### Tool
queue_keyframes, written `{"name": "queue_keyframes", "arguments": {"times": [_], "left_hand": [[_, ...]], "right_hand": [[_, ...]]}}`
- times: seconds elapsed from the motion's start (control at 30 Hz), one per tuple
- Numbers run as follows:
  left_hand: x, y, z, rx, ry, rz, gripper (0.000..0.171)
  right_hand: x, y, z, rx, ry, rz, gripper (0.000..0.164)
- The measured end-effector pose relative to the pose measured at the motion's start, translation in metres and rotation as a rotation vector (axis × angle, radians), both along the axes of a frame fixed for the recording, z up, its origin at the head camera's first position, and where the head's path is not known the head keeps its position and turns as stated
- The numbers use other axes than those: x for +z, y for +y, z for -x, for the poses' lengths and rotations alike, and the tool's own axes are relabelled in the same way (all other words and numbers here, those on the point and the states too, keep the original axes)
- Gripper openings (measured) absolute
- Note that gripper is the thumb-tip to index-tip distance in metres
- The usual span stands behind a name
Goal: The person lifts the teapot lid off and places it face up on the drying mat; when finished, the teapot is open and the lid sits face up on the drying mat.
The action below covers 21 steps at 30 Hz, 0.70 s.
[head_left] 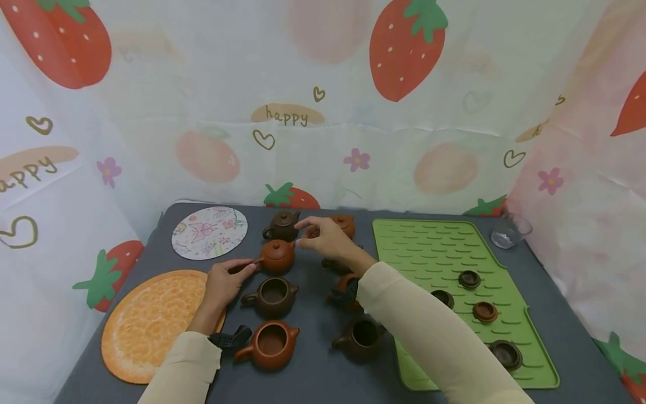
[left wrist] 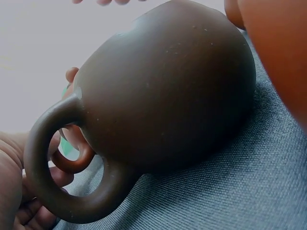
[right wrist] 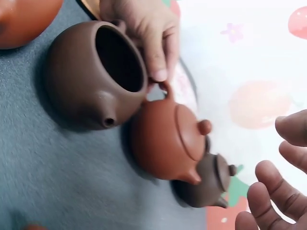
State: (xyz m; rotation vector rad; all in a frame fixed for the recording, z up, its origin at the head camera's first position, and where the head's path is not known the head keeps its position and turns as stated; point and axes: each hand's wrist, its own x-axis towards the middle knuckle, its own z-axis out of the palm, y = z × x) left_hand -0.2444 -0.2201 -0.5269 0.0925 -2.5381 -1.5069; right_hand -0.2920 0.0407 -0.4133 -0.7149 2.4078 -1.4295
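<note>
Left hand (head_left: 224, 285) pinches orange teapot (head_left: 277, 258) by handle (right wrist: 166, 90); spout (right wrist: 192, 176) points toward right edge of desk (head_left: 312, 297), near right hand (head_left: 328, 238), empty, fingers (right wrist: 271, 177) parted.

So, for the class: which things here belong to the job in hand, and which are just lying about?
Probably the job:
- red-brown lidded teapot, pinched by the left hand
- open teapots
- loose lids
- green mat under the lids

Apparently lying about:
- floral disc
- orange mat
- clear cup
</note>
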Motion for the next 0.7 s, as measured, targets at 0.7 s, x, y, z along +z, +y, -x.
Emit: {"name": "queue_keyframes", "arguments": {"times": [0.7], "left_hand": [[0.001, 0.002, -0.004, -0.014, 0.029, 0.012, 0.028]], "right_hand": [[-0.035, -0.048, 0.004, -0.088, 0.078, -0.164, 0.037]]}}
